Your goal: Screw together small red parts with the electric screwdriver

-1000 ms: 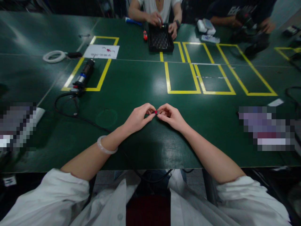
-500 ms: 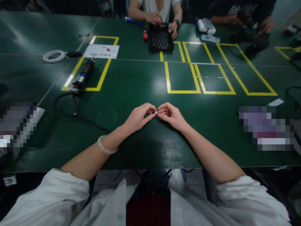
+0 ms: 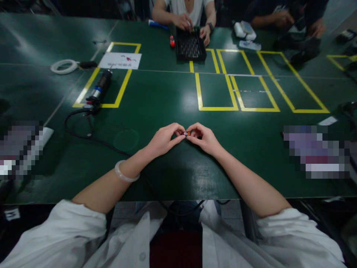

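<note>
My left hand [image 3: 164, 140] and my right hand [image 3: 203, 139] meet fingertip to fingertip just above the green table [image 3: 156, 96], near its front edge. Both pinch one tiny red and silver part [image 3: 186, 133] between thumbs and forefingers. The part is too small to name. A pale bangle [image 3: 124, 173] sits on my left wrist. My forearms rest over the table's front edge, with white sleeves pushed up.
A black electric screwdriver [image 3: 99, 90] with its cable [image 3: 83, 128] lies in a yellow-taped box at left, beside a white ring [image 3: 64, 67] and a paper sheet [image 3: 120, 60]. Across the table a person's hands [image 3: 192, 26] work over a black tray [image 3: 191, 46]. Yellow-taped boxes [image 3: 217, 91] lie centre right.
My fingers have shifted slightly on the small part, which now shows more red-orange. A second person's hands at the far right have moved.
</note>
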`<state>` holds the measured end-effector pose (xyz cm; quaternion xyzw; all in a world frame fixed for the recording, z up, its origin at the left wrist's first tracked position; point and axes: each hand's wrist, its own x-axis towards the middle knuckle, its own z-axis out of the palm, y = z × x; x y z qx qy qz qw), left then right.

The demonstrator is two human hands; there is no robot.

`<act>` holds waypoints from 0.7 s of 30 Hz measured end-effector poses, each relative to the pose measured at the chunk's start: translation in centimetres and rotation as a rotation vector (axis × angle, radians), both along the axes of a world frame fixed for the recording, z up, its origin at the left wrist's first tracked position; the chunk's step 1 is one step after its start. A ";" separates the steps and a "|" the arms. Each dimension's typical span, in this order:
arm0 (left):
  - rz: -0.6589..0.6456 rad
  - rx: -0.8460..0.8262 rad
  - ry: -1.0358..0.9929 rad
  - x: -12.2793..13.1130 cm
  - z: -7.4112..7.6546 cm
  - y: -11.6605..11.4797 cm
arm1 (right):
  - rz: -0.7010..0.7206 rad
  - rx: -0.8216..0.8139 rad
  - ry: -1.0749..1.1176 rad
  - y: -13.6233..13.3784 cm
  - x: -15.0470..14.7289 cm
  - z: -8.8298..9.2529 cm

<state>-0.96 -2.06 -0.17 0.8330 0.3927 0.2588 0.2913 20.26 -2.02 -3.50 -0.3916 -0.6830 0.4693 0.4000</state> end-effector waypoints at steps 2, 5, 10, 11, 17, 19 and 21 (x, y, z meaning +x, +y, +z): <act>0.004 0.001 0.008 -0.1 0.1 0.1 | -0.009 -0.004 -0.016 0.0 0.1 -0.1; 0.040 0.046 0.033 -0.9 0.5 0.7 | -0.017 -0.020 -0.027 0.0 0.1 -0.1; 0.240 0.209 0.219 -6.3 1.1 4.4 | -0.008 -0.052 -0.035 0.0 0.2 0.2; 0.320 0.233 0.275 -7.9 1.2 5.3 | -0.005 -0.055 -0.040 0.0 0.2 0.2; 0.749 0.228 0.640 -18.7 2.2 9.4 | -0.005 -0.037 -0.056 0.3 0.3 -0.2; 0.798 0.178 0.747 -21.9 2.6 10.1 | -0.008 -0.033 -0.060 0.2 0.3 -0.2; 0.777 0.120 0.789 -24.6 2.7 11.0 | -0.011 -0.035 -0.067 0.2 0.3 -0.1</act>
